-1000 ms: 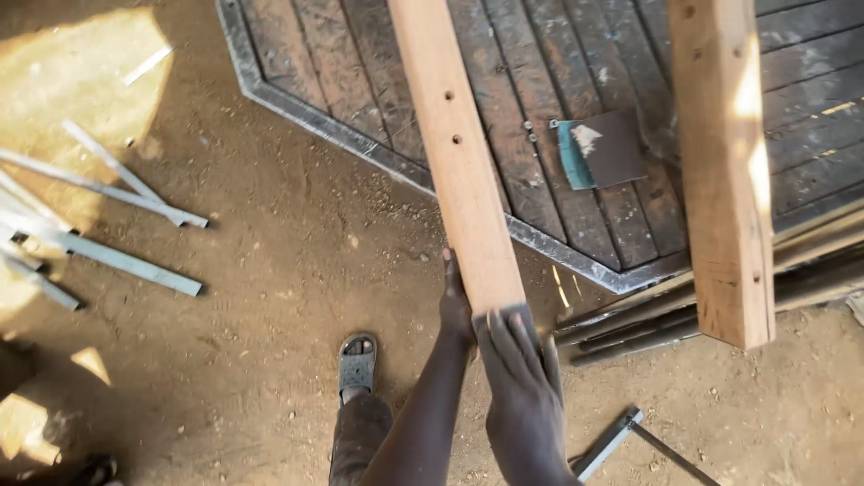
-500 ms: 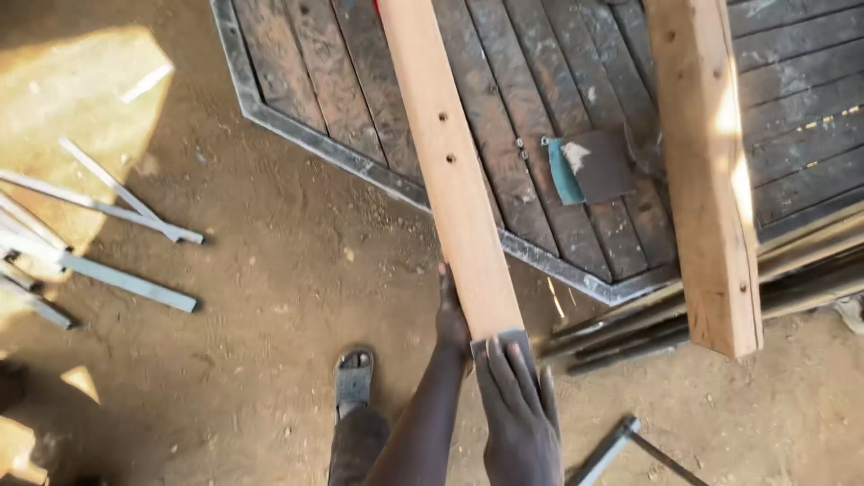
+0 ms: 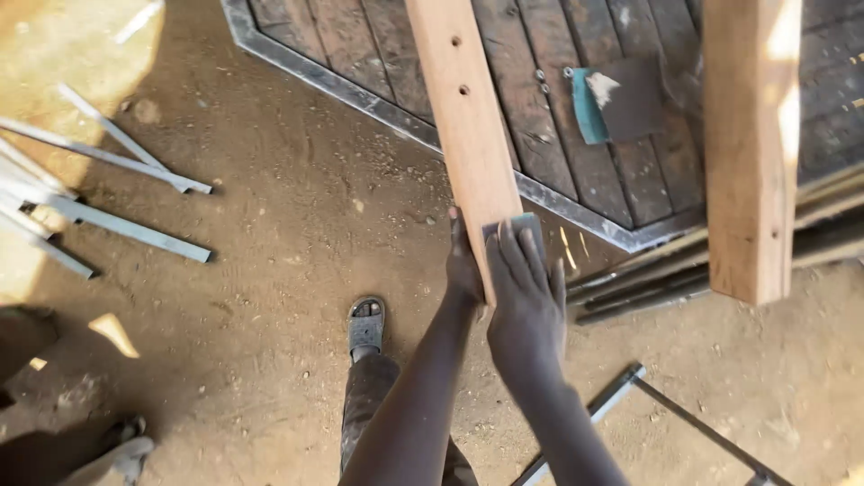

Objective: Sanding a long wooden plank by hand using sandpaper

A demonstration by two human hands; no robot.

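Floor [image 3: 270,270]: we stand on bare sandy dirt, 1 sandalled foot [image 3: 365,324] planted at 7 o'clock of our hands.
Slatted panel [image 3: 558,117]: a dark wooden deck in a metal frame lies flat on the floor at 12 o'clock, and the plank's far part passes over it.
Second beam [image 3: 751,144]: a thick pale timber hangs at 2 o'clock, apart from our hands.
Plank [image 3: 463,126]: the long pale board with 2 drilled holes runs from 12 o'clock down to our hands; its near end sits between them.
Metal strips [image 3: 117,198]: several grey bars lie loose at 9 o'clock, well apart.
Right hand [image 3: 526,301]: laid flat on the plank's near end, pressing a small grey abrasive pad [image 3: 526,229] to the wood, we judge to keep it rubbing evenly.
Left hand [image 3: 463,265]: its grip is clenched around the plank's left edge, steadying the board.
Spare pad [image 3: 621,99]: a teal-edged sheet rests on the panel at 1 o'clock.
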